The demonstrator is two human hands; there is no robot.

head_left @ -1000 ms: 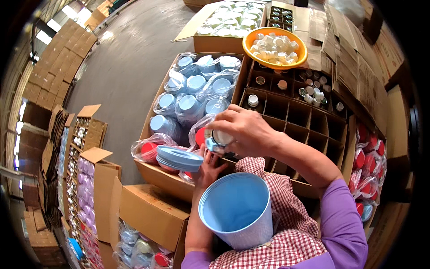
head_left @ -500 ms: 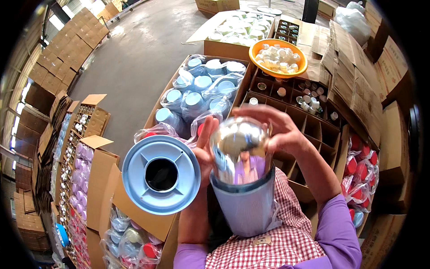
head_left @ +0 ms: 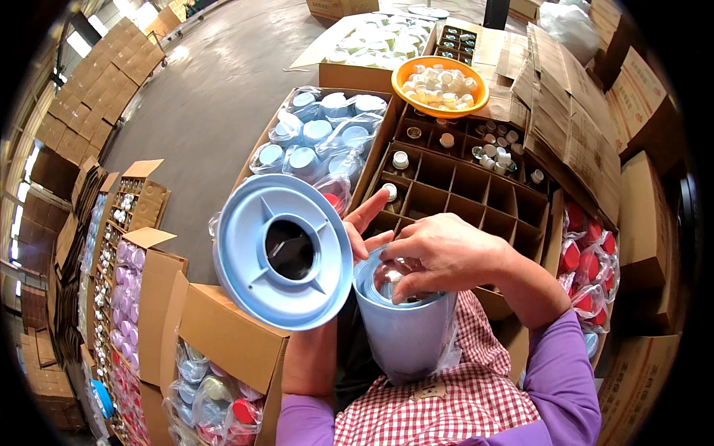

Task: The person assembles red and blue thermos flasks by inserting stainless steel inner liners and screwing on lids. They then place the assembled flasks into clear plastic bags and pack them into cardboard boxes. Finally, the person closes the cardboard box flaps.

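A light blue vacuum flask body [head_left: 405,338] stands upright against my checked apron, with a clear plastic wrap on its side. Inside its top opening shows a shiny silvered glass liner [head_left: 389,276], sunk nearly to the rim. My right hand [head_left: 454,251] reaches over the opening, its fingers curled down onto the liner. My left hand [head_left: 366,229] carries a round light blue ring-shaped flask base [head_left: 325,260] with ribs and a dark centre hole. Two of its fingers stretch out past the base, beside the flask's rim; the rest is hidden behind the base.
Ahead is a carton of bagged blue flask parts [head_left: 303,160]. Right of it stands a divided carton [head_left: 435,172] with a few capped liners. An orange bowl [head_left: 440,110] of small white caps sits beyond. Bagged red parts [head_left: 587,260] lie at right, an open carton [head_left: 230,327] at left.
The silver liner has gone down into the flask body, with my right hand following onto it. The blue base in my left hand has shifted right and tilted.
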